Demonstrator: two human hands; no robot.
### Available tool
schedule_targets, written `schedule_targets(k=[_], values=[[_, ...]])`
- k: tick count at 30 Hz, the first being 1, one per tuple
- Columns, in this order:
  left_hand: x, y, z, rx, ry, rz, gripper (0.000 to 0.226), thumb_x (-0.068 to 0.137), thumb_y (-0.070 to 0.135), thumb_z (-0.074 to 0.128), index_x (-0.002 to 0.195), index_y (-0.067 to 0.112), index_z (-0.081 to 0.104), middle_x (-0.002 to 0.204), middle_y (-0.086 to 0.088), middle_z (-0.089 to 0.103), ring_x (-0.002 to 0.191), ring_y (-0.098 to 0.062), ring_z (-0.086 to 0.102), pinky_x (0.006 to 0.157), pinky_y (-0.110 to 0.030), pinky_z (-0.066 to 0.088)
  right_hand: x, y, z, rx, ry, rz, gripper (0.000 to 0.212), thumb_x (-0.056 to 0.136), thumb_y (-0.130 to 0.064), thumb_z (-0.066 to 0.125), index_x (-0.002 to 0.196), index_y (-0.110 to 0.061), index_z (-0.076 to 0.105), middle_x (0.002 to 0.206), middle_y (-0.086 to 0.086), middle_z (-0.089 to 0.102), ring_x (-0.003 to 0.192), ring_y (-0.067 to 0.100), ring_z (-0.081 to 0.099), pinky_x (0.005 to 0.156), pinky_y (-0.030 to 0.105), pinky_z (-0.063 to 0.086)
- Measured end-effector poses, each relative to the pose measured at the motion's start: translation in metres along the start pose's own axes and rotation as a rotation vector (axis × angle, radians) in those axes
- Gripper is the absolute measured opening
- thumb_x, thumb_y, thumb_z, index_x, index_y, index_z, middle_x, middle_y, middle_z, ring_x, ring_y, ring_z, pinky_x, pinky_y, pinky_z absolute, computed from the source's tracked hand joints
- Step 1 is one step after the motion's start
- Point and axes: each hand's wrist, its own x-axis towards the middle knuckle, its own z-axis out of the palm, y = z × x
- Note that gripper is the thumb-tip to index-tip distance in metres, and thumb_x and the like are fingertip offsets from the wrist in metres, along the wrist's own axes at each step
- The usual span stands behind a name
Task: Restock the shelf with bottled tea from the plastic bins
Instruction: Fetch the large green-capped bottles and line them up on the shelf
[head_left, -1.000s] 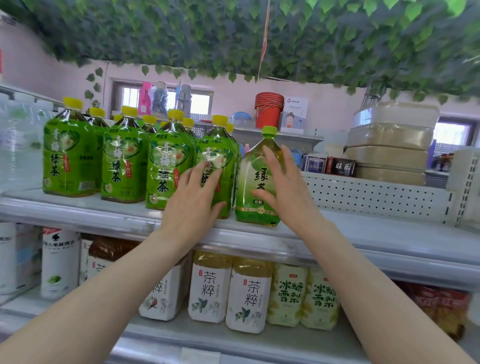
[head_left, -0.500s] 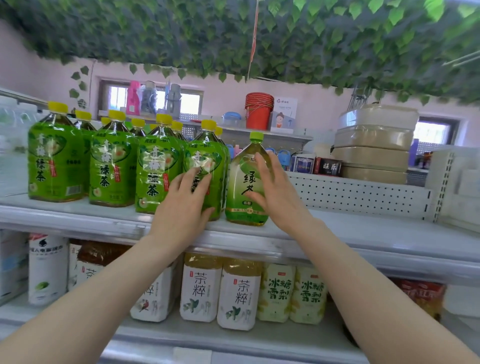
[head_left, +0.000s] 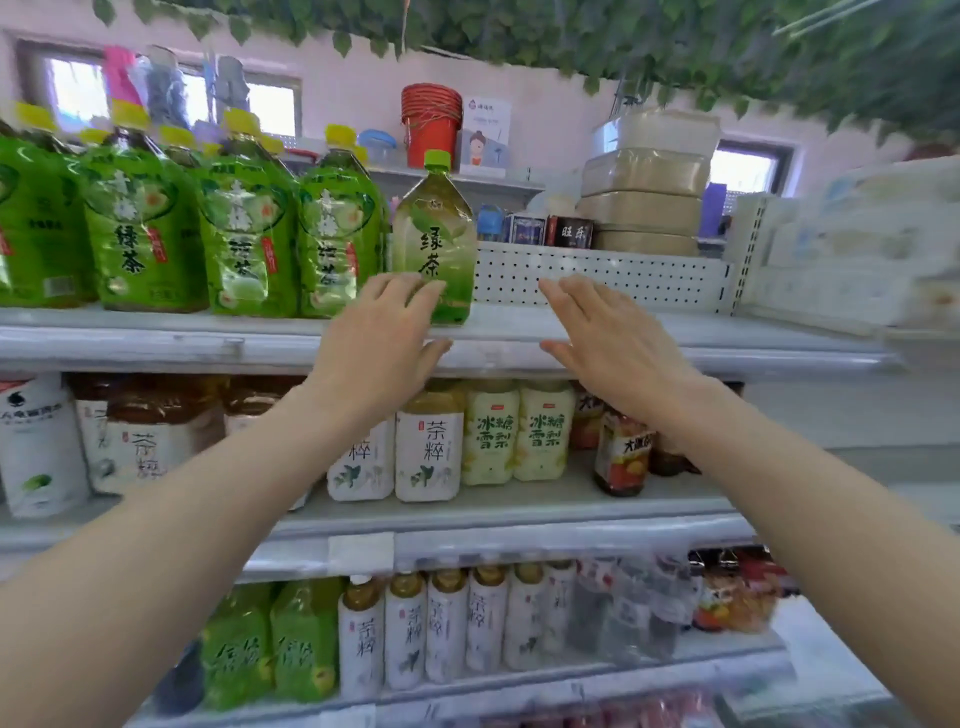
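A pale green tea bottle (head_left: 435, 234) with a green cap stands upright on the top shelf (head_left: 597, 332), at the right end of a row of bright green tea bottles (head_left: 244, 228) with yellow caps. My left hand (head_left: 379, 343) hovers in front of the pale bottle's base with its fingers spread and relaxed, holding nothing. My right hand (head_left: 608, 338) is to the right of the bottle, apart from it, fingers straight and spread over the shelf edge. No plastic bin is in view.
White perforated back panel (head_left: 597, 273) runs behind the top shelf's right part. Stacked tubs (head_left: 644, 182) and a red bucket (head_left: 431, 124) stand beyond. Lower shelves hold white-labelled tea bottles (head_left: 428, 447), pear drinks (head_left: 514, 431) and more bottles (head_left: 441, 629). Leafy vines hang overhead.
Both hands have come off the bottles and drawn back toward me. The right hand let go of the pale green bottle, which stays on the shelf. The view has tilted downward.
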Motion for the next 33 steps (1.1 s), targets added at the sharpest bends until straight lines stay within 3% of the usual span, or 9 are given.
schedule_targets(k=[6,10,15,18,22,30,33], values=[[-0.043,0.078,0.021,-0.187,-0.042,0.094,0.056,0.091,0.037,0.06,0.138,0.009,0.048,0.135,-0.015,0.052,0.123,-0.035,0.047,0.096,-0.045,0.045,-0.121,0.023,-0.014,-0.084,-0.07,0.089,0.063,0.098,-0.039,0.05,0.147,-0.002,0.038,0.139,0.021,0.05,0.128,0.041,0.047,0.105,0.051,0.039],[-0.074,0.139,0.052,-0.346,-0.1,0.186,0.056,0.091,0.035,0.062,0.138,0.008,0.048,0.134,-0.016,0.053,0.125,-0.035,0.046,0.105,-0.042,0.038,-0.219,0.033,-0.011,-0.147,-0.096,0.129,0.059,0.098,-0.038,0.039,0.144,0.0,0.042,0.131,0.021,0.053,0.115,0.041,0.053,0.094,0.051,0.044],[-0.112,0.219,0.097,-0.531,-0.173,0.261,0.054,0.093,0.037,0.059,0.139,0.012,0.048,0.135,-0.01,0.053,0.127,-0.028,0.046,0.105,-0.038,0.04,-0.329,0.045,0.006,-0.169,-0.207,0.2,0.054,0.1,-0.034,0.045,0.141,0.002,0.045,0.126,0.022,0.056,0.11,0.041,0.055,0.094,0.049,0.043],[-0.14,0.268,0.128,-0.63,-0.247,0.289,0.053,0.091,0.033,0.061,0.137,0.01,0.049,0.133,-0.013,0.054,0.123,-0.032,0.049,0.101,-0.044,0.044,-0.389,0.054,0.023,-0.12,-0.301,0.256,0.056,0.102,-0.036,0.041,0.142,0.003,0.043,0.127,0.023,0.055,0.112,0.043,0.055,0.097,0.051,0.044],[-0.185,0.334,0.174,-0.695,-0.41,0.318,0.054,0.091,0.031,0.062,0.138,0.009,0.049,0.135,-0.014,0.053,0.123,-0.033,0.048,0.102,-0.041,0.04,-0.466,0.06,0.057,0.0,-0.399,0.348,0.057,0.1,-0.036,0.044,0.143,0.001,0.043,0.128,0.022,0.055,0.111,0.041,0.054,0.096,0.05,0.044],[-0.301,0.431,0.265,-0.75,-0.748,0.255,0.054,0.083,0.028,0.073,0.131,0.009,0.057,0.126,-0.013,0.06,0.115,-0.034,0.055,0.095,-0.041,0.046,-0.614,0.059,0.142,0.302,-0.587,0.461,0.053,0.094,-0.033,0.053,0.136,-0.001,0.053,0.126,0.02,0.06,0.107,0.041,0.062,0.089,0.048,0.052],[-0.351,0.449,0.294,-0.714,-0.891,0.209,0.053,0.079,0.023,0.077,0.127,0.008,0.06,0.123,-0.014,0.062,0.111,-0.035,0.059,0.093,-0.042,0.049,-0.658,0.045,0.174,0.4,-0.646,0.501,0.057,0.082,-0.02,0.077,0.132,-0.001,0.058,0.122,0.019,0.063,0.103,0.04,0.065,0.084,0.047,0.057]])
